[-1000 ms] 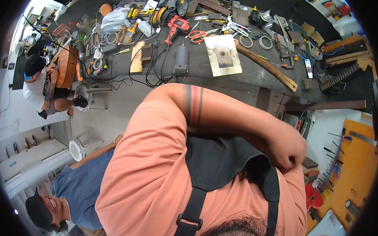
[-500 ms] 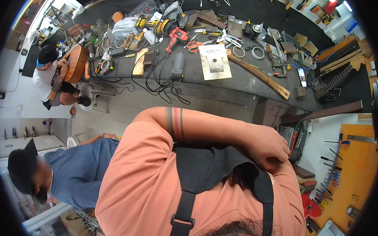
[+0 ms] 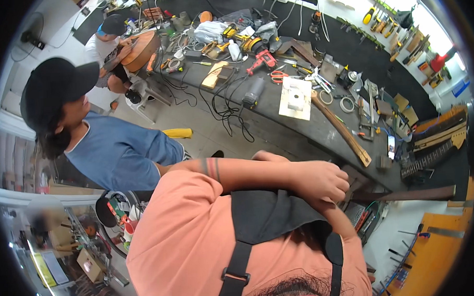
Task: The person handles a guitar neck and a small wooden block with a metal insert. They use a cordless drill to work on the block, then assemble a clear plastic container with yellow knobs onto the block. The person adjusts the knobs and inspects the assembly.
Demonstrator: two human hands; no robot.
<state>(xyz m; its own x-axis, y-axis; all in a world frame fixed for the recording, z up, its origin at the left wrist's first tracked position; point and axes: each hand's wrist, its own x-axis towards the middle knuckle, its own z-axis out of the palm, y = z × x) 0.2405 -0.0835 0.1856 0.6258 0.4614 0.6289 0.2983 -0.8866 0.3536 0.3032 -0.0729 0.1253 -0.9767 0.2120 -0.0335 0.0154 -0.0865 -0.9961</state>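
Note:
Both my arms are crossed in front of my black apron (image 3: 270,214). My left hand (image 3: 322,182), at the end of the forearm with banded tattoos, has its fingers curled in and lies against my right forearm (image 3: 339,217). No object shows in it. Beyond my left forearm, only part of my right hand (image 3: 270,156) shows; its fingers are mostly hidden. Past my hands lies the workbench (image 3: 278,131). On it are a long wooden guitar neck (image 3: 340,127), a pale sheet with a small block (image 3: 296,97), and a grey cylindrical power tool (image 3: 253,92).
At my left stands a person in a blue shirt (image 3: 117,147) and black cap. Farther off, a seated person works on an acoustic guitar (image 3: 139,51). A red drill (image 3: 262,62), cables (image 3: 228,114) and rolls of tape (image 3: 346,104) lie on the bench. Tools hang on the wall.
The view has turned and tilted up. My left hand has shifted on the right arm, and part of my right hand now shows. The person in blue stands taller in view.

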